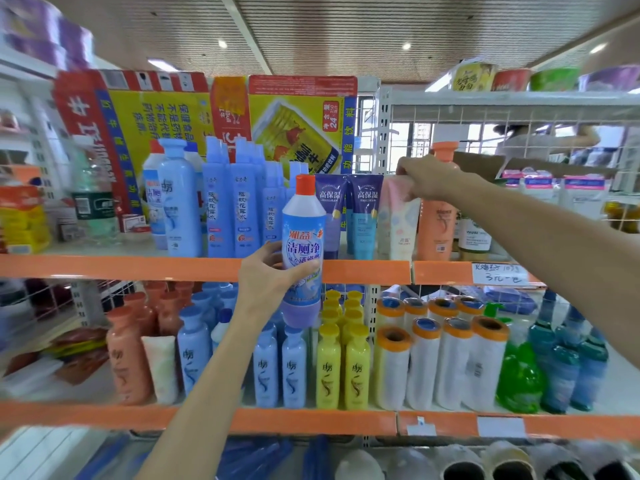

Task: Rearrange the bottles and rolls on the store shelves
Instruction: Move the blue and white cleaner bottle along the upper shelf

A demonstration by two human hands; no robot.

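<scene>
A left hand (266,271) grips a cleaner bottle (303,247) before the orange shelf edge (121,266); the right hand (427,176) pinches a pale tube (398,220) above it. Clearing the gap first should prevent toppling neighbours.

**Two shelves, one bottle held out front**

Left hand (266,275) holds a cleaner bottle (303,251) before the upper shelf (138,266) edge. Right hand (427,176) grips a tube (398,220) standing on that shelf, between two tubes (349,216) on its left and a tall bottle (437,216) on its right. Rolls (440,362) stand on the lower shelf (311,420), right of the bottles (341,368).
</scene>
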